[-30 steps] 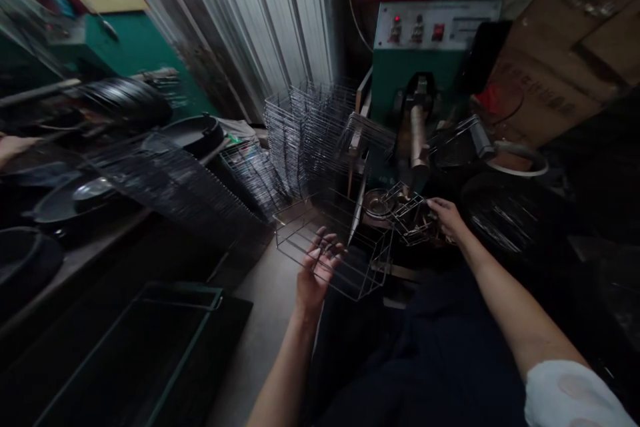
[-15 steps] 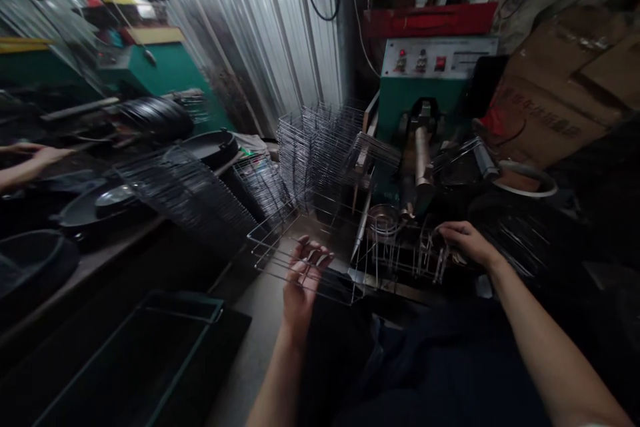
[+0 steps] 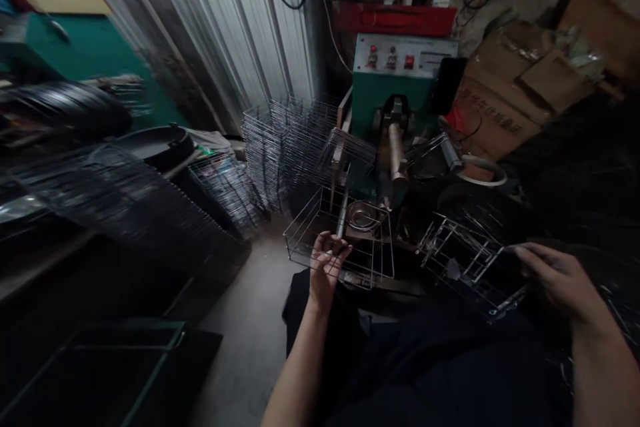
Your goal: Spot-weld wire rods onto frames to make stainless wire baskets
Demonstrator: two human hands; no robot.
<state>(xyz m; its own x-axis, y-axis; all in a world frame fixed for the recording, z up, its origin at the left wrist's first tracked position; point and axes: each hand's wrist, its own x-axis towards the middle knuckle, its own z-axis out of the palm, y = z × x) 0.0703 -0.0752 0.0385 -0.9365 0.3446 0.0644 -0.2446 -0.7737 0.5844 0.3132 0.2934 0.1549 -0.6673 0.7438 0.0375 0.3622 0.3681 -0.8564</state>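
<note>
My left hand point(image 3: 330, 267) is closed around the wires of an open wire basket point(image 3: 372, 272), held tilted above my lap. Out to the right, my right hand point(image 3: 560, 277) grips one end of a smaller metal wire frame point(image 3: 487, 263) with several rods and crosspieces. Dark clothing and shadow blur its lower edge. Straight ahead stands a green machine point(image 3: 367, 113) with a switch panel and a metal cylinder point(image 3: 397, 153) sticking out toward me. A round coil of metal point(image 3: 363, 215) lies below that cylinder, behind the basket.
Tall stacks of wire grids point(image 3: 280, 153) stand left of the machine, beside a corrugated metal wall point(image 3: 220, 20). More grids point(image 3: 125, 193) lean along the left bench. Cardboard boxes point(image 3: 500, 100) and a round container point(image 3: 483, 172) are at the right. A green-edged frame point(image 3: 150, 380) sits low left.
My view has swung rightward. My right hand has carried the wire frame right and toward me, away from the basket. My left hand still holds the basket. Another person's hand at far left has left view.
</note>
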